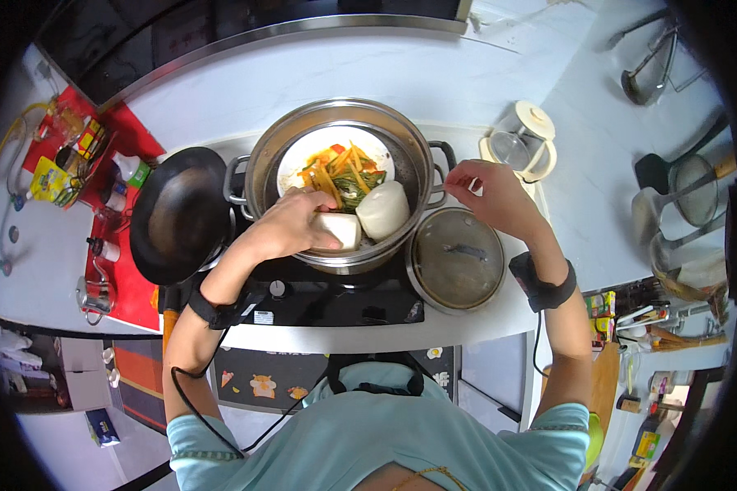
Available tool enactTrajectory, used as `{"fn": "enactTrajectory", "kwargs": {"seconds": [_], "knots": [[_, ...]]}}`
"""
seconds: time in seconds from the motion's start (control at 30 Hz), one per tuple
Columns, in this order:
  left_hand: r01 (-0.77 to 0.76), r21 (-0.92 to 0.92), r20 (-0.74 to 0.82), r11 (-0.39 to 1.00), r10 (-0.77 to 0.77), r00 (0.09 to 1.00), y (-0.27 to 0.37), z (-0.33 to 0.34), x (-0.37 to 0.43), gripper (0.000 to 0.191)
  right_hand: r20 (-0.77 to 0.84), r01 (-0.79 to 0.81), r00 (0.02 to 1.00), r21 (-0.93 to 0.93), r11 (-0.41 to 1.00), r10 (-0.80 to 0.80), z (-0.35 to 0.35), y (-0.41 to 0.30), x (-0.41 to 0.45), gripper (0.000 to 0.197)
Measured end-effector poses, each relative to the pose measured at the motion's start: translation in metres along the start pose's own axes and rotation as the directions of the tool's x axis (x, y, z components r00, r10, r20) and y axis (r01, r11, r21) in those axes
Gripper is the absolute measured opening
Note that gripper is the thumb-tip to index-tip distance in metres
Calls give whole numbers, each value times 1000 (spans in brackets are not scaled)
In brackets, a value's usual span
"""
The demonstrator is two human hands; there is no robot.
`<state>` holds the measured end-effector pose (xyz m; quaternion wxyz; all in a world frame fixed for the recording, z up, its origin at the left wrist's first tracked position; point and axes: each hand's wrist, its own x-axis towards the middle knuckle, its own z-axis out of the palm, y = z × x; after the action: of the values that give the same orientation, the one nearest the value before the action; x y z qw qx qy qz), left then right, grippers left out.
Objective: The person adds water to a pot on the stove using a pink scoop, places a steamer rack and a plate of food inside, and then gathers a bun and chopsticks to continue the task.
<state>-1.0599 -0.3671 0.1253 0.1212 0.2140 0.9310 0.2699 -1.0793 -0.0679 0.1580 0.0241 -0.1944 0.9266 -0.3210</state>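
Note:
A steel steamer pot (344, 262) stands on the black cooktop in front of me. Inside it, a white plate (295, 147) holds cut orange and green vegetables (344, 175). My left hand (292, 224) reaches over the near left rim, its fingers around a white steamed bun (342, 230). A second white bun (383, 210) rests to the right of that one, against the plate's near edge. Beside the pot's right handle (437, 187) is my right hand (491, 193), fingers curled with their tips close together; whether they touch the handle is unclear.
A black wok (181, 215) sits left of the pot. To the right lie a glass lid (457, 258) and, farther back, a cream-handled glass jug (522, 144). Seasoning bottles (104, 248) stand on a red mat at left. Ladles and spatulas (663, 196) hang on the right wall.

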Motion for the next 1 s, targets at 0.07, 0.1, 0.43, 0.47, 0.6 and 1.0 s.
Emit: {"fn": "enactTrajectory", "kwargs": {"seconds": [0.07, 0.1, 0.43, 0.47, 0.6, 1.0], "knots": [[-24, -72, -46, 997, 21, 999, -2, -3, -5, 52, 23, -17, 1000, -34, 999, 18, 6, 22, -4, 12], [-58, -140, -94, 989, 45, 995, -3, -3, -6, 50, 37, -36, 999, -69, 997, 38, 11, 40, -9, 11], [-26, -162, -401, 986, -42, 915, 19, -11, -44, 26, 205, -97, 956, -458, 884, 211, 110, 165, -59, 27], [7, -179, -421, 984, -83, 903, 17, -10, -49, 25, 210, -90, 956, -457, 885, 206, 116, 168, -60, 27], [-13, -211, -526, 977, -102, 844, 9, -8, -61, 18, 207, -60, 961, -490, 870, 183, 126, 178, -54, 21], [-78, -385, -644, 920, -207, 737, -17, -7, -75, 14, 73, -140, 980, -398, 907, 183, 71, 151, -68, 21]]}}
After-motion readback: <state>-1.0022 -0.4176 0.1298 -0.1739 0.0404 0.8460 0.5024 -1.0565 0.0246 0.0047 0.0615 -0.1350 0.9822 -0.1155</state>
